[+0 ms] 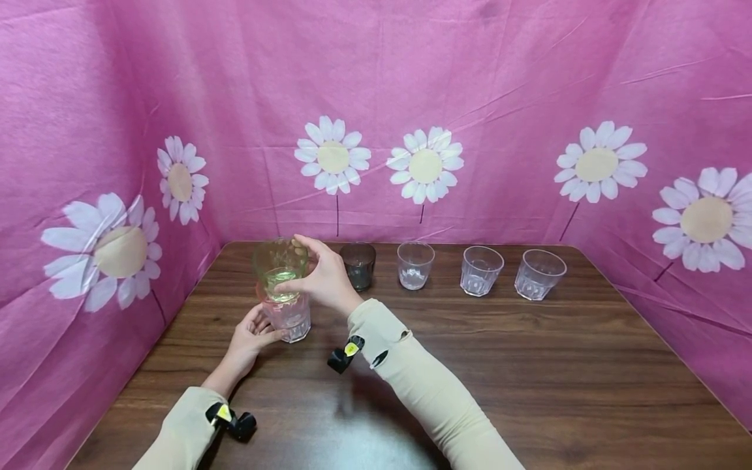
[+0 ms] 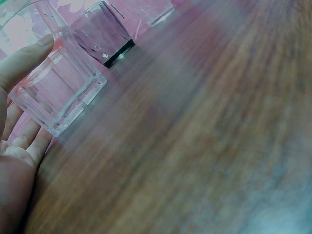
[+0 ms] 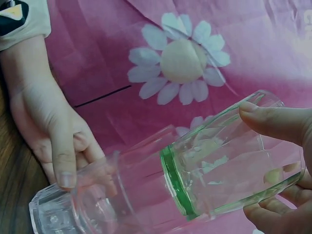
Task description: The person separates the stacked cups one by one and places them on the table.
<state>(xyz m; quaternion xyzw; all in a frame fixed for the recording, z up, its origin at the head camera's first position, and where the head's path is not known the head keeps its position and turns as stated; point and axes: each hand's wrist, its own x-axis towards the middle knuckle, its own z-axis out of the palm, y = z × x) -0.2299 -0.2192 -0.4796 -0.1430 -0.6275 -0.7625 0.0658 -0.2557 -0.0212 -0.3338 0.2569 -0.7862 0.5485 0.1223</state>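
My right hand [image 1: 329, 277] grips a green drinking glass [image 3: 219, 165], with the thumb on one side and fingers on the other. The green base sits at the mouth of a pink-tinted glass [image 1: 284, 309], which seems nested in a clear glass [image 2: 58, 92] standing on the table. Whether the green base rests on anything inside, I cannot tell. Low on this stack, my left hand [image 1: 247, 339] holds the clear glass between thumb and fingers. In the right wrist view, the left thumb [image 3: 63, 165] lies against its side near the base.
Just right of the stack stands a dark grey glass [image 1: 364, 277]. Farther right along the back are three clear glasses [image 1: 414, 261], [image 1: 482, 271], [image 1: 539, 274], upright and apart. Pink cloth [image 1: 493, 78] with daisies encloses the wooden table [image 1: 529, 378] at the back and sides.
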